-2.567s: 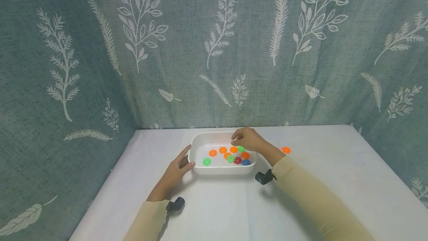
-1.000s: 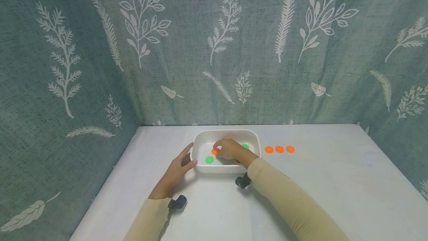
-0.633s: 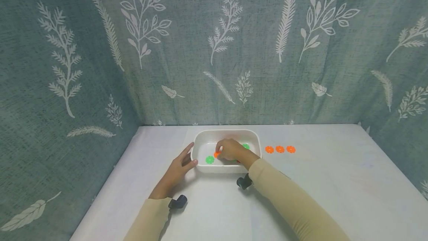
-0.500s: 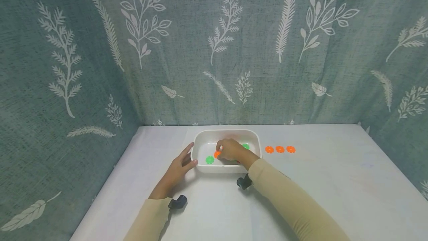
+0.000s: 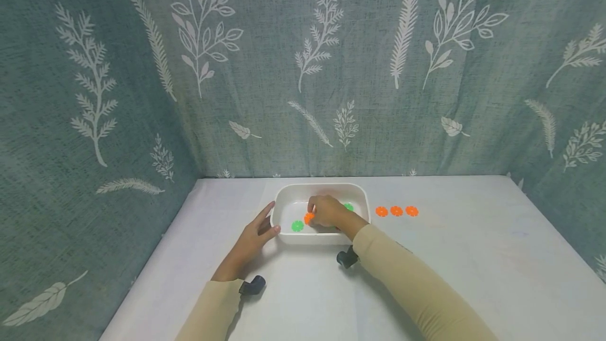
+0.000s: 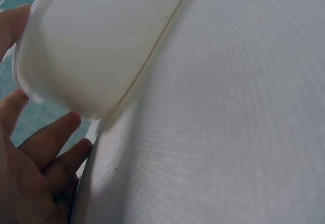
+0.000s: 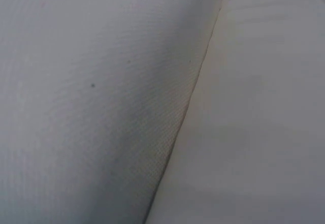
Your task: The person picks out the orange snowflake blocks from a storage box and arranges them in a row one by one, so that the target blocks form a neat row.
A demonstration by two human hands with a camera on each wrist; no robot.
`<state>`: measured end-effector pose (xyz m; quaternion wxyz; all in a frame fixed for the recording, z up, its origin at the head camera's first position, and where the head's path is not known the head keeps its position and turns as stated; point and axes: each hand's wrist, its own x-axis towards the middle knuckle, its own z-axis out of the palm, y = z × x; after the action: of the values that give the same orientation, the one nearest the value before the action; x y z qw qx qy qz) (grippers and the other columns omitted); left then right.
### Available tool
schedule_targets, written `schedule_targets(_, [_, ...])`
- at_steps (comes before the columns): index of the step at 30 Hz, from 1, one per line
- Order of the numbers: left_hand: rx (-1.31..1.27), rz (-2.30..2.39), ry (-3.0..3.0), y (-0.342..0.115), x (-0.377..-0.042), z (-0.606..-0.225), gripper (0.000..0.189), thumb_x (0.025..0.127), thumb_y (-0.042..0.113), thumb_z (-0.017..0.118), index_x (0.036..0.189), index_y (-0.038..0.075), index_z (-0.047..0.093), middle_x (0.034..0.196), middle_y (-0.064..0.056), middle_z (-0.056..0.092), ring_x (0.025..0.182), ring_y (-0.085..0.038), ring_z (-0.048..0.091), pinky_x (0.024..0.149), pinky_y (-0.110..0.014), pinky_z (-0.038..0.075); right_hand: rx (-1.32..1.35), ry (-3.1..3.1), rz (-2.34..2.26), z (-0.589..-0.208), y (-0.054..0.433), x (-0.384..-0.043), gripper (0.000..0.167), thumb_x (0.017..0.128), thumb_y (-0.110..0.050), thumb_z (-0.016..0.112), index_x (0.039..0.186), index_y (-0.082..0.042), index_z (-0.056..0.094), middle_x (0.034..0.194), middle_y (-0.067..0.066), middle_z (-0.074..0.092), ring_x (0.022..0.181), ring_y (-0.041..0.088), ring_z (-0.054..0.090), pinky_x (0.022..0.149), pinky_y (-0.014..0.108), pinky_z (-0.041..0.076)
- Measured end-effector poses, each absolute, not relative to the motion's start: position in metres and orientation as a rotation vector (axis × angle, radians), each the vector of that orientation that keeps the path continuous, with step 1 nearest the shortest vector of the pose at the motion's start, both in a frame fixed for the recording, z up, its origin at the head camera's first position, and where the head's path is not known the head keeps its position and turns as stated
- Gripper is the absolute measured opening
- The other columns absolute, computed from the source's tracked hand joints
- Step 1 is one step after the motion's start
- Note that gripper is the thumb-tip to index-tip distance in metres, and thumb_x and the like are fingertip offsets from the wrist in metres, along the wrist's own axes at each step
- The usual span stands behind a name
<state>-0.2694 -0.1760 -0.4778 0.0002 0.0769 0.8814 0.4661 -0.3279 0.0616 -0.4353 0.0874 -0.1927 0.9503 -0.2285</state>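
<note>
A white plastic tub stands on the table in the head view. At its left end my left hand rests, with thumb and fingers spread and fingertips at the rim; the left wrist view shows these fingers close around the tub's corner. My right hand reaches inside, with its fingertips pinching an orange flower-shaped disc. A green disc lies in front of it to the left, another green disc behind it to the right. The right hand hides part of the tub floor.
Three orange discs lie in a row on the white-covered table, right of the tub. A patterned curtain hangs behind the table and along its left side. The right wrist view shows only the tub's outer wall and cloth.
My right hand has moved from the tub's back right to its middle left, then drawn the orange disc slightly forward and right. Three orange discs now show on the table. My left hand stays put.
</note>
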Motion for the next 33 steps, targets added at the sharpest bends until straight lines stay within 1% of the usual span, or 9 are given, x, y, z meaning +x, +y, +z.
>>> schedule_targets(3, [0.241, 1.469, 2.757, -0.175, -0.269, -0.477, 0.078, 0.09, 0.047, 0.067, 0.155, 0.034, 0.026, 0.149, -0.011, 0.042, 0.137, -0.033, 0.038, 0.105, -0.068, 0.022, -0.592, 2.811, -0.717, -0.435, 0.064, -0.328, 0.025, 0.08, -0.02, 0.081, 0.097, -0.018, 0.064, 0.084, -0.004, 0.058, 0.08, 0.015, 0.054, 0.077, 0.031, 0.046])
schedule_targets(9, [0.203, 1.476, 2.731, -0.175, -0.267, -0.477, 0.078, 0.089, 0.049, 0.066, 0.154, 0.035, 0.026, 0.15, -0.01, 0.041, 0.138, -0.034, 0.036, 0.105, -0.068, 0.021, -0.562, 2.68, -0.899, -0.433, 0.07, -0.33, 0.026, 0.08, -0.014, 0.081, 0.1, -0.014, 0.064, 0.077, -0.001, 0.063, 0.067, 0.014, 0.061, 0.07, 0.029, 0.049])
schedule_targets(14, [0.19, 1.46, 2.735, -0.176, -0.267, -0.478, 0.08, 0.089, 0.052, 0.065, 0.155, 0.035, 0.024, 0.151, -0.01, 0.04, 0.138, -0.035, 0.036, 0.104, -0.069, 0.021, -0.537, 2.659, -0.969, -0.429, 0.073, -0.328, 0.029, 0.076, -0.013, 0.083, 0.099, -0.013, 0.065, 0.078, 0.0, 0.063, 0.067, 0.014, 0.057, 0.066, 0.028, 0.048])
schedule_targets(19, [0.211, 1.466, 2.743, -0.178, -0.267, -0.478, 0.078, 0.089, 0.05, 0.066, 0.155, 0.036, 0.025, 0.149, -0.01, 0.042, 0.137, -0.035, 0.037, 0.105, -0.069, 0.019, -0.515, 2.65, -0.982, -0.425, 0.077, -0.323, 0.03, 0.077, -0.017, 0.084, 0.1, -0.013, 0.065, 0.08, -0.001, 0.063, 0.068, 0.015, 0.055, 0.064, 0.027, 0.047])
schedule_targets(28, [0.274, 1.459, 2.756, -0.179, -0.267, -0.476, 0.076, 0.091, 0.047, 0.064, 0.155, 0.035, 0.024, 0.149, -0.01, 0.042, 0.138, -0.033, 0.036, 0.105, -0.069, 0.019, -0.494, 2.629, -1.011, -0.416, 0.095, -0.316, 0.025, 0.084, -0.021, 0.079, 0.102, -0.016, 0.064, 0.085, -0.001, 0.065, 0.073, 0.017, 0.06, 0.063, 0.028, 0.051])
schedule_targets(30, [0.272, 1.46, 2.755, -0.178, -0.267, -0.476, 0.076, 0.091, 0.047, 0.064, 0.155, 0.035, 0.024, 0.149, -0.01, 0.042, 0.138, -0.033, 0.036, 0.105, -0.068, 0.019, -0.481, 2.608, -1.041, -0.414, 0.1, -0.315, 0.025, 0.084, -0.021, 0.079, 0.103, -0.015, 0.064, 0.086, -0.001, 0.065, 0.074, 0.019, 0.062, 0.062, 0.028, 0.052])
schedule_targets(33, [0.272, 1.457, 2.754, -0.177, -0.267, -0.476, 0.076, 0.091, 0.047, 0.065, 0.155, 0.035, 0.024, 0.149, -0.01, 0.042, 0.138, -0.033, 0.036, 0.105, -0.068, 0.019, -0.475, 2.588, -1.082, -0.41, 0.108, -0.315, 0.027, 0.082, -0.017, 0.08, 0.104, -0.011, 0.064, 0.083, 0.002, 0.067, 0.071, 0.024, 0.063, 0.058, 0.029, 0.051])
